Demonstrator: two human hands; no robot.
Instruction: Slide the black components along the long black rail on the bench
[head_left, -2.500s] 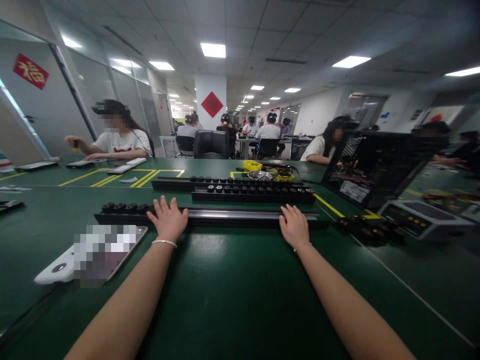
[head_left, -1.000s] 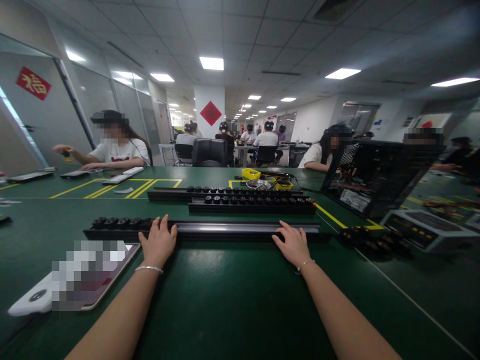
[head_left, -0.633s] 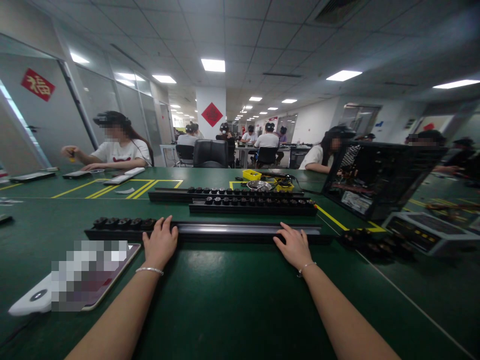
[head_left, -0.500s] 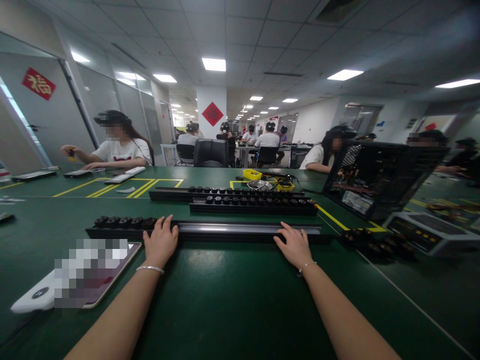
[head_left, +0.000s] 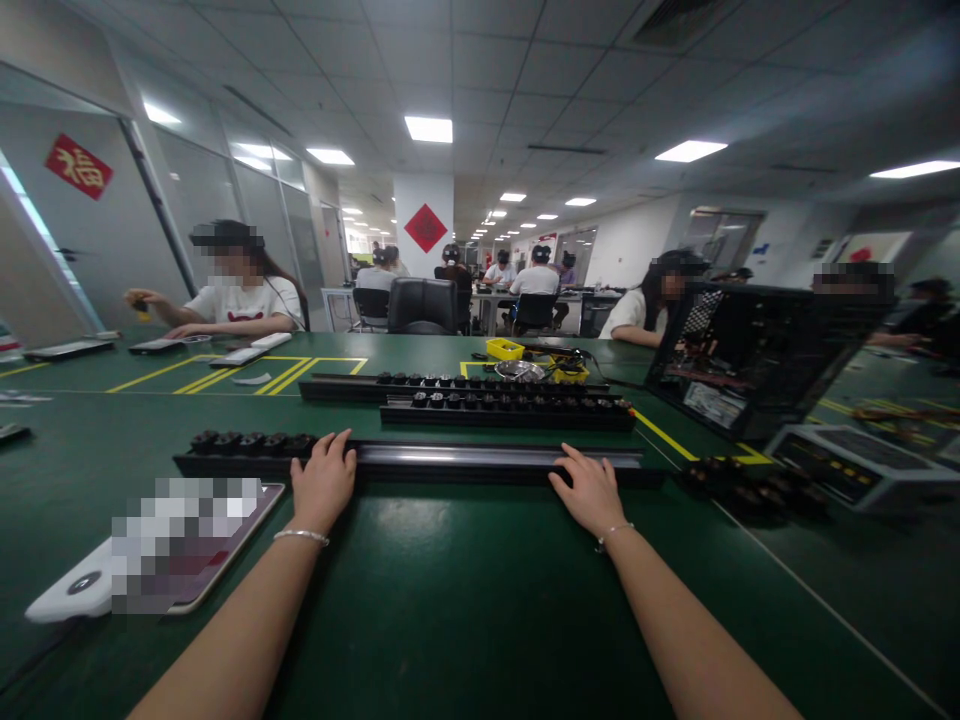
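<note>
A long black rail [head_left: 457, 457] with a shiny metallic strip lies crosswise on the table in front of me. At its left end sits a row of several round black parts [head_left: 251, 442]. My left hand [head_left: 324, 480] rests on the rail just right of those parts, fingers spread over its top. Farther right, my right hand [head_left: 589, 487] touches the same rail, its fingers also apart. Behind it lie two similar rails, the nearer black rail [head_left: 506, 418] and the farther black rail [head_left: 337, 388], both carrying rows of round parts.
A phone [head_left: 225, 550] and a white device [head_left: 67, 595] lie at left. On the right are dark loose parts [head_left: 757, 490], a power supply box [head_left: 862, 465] and an open computer case [head_left: 750, 340]. Yellow trays [head_left: 504, 349] stand behind the rails. Co-workers [head_left: 240, 295] sit around the table.
</note>
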